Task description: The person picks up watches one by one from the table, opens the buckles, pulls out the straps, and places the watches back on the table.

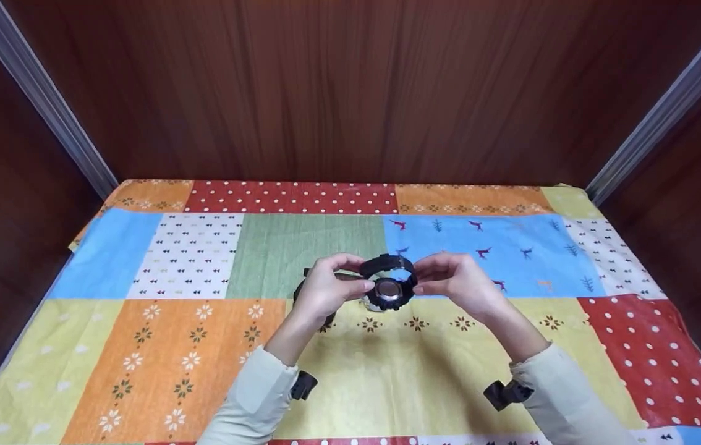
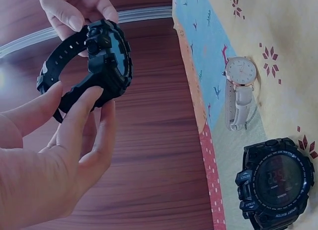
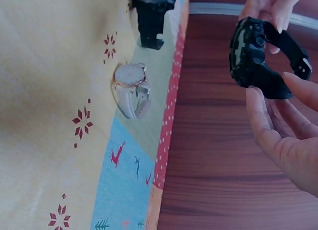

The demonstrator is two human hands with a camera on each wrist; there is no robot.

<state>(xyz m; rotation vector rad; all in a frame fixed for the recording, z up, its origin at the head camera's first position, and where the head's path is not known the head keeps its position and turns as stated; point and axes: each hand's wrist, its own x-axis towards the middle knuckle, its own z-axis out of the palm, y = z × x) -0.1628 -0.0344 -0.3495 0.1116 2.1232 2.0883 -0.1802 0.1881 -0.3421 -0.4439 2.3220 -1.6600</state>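
Observation:
Between both hands, raised over the cloth, is a black sport watch [image 1: 389, 303] with its strap curved into a loop. Its round case back faces the head camera, and the front faces away. My left hand [image 1: 324, 293] pinches one side where strap and case meet. On the opposite side my right hand [image 1: 460, 285] grips it between thumb and fingers. A small watch with a pale strap [image 2: 242, 73] and rose-gold rim lies on the cloth below. Beside it rests another black sport watch [image 2: 279, 183] with a digital display, mostly covered by my left hand in the head view.
A patchwork tablecloth [image 1: 190, 364] with coloured, patterned squares covers the table. Dark wood-grain panels [image 1: 326, 93] rise behind it and at both sides, with metal strips [image 1: 47, 93] at the corners. Black wrist cameras [image 1: 304, 385] sit at both sleeves.

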